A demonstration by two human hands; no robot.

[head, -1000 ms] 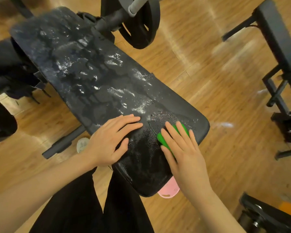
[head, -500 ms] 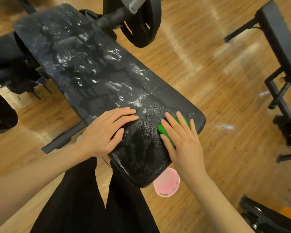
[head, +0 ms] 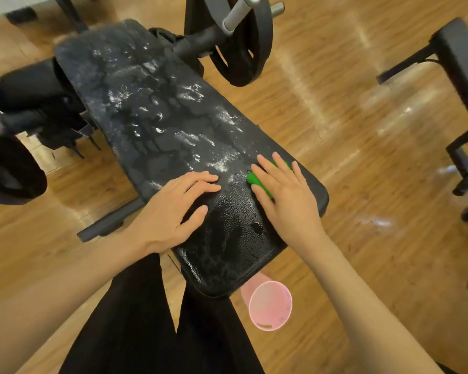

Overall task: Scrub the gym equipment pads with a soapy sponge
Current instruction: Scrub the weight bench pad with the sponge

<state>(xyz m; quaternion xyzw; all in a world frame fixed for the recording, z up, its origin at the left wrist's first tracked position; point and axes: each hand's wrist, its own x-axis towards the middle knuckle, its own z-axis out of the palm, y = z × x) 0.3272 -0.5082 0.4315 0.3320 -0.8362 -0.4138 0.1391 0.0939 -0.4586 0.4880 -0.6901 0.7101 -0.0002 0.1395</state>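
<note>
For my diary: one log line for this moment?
right hand presses green sponge | left hand flat on wet black bench pad

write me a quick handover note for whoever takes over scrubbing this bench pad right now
Left hand: flat on the bench pad, fingers straight, bracing.
Right hand: straight fingers pressing the green sponge onto the pad near its right edge.
Pink cup: on the floor below the pad's near end.
Done: suds and wet streaks across most of the pad.
Left: work the near end, which looks wet but carries little foam.
</note>
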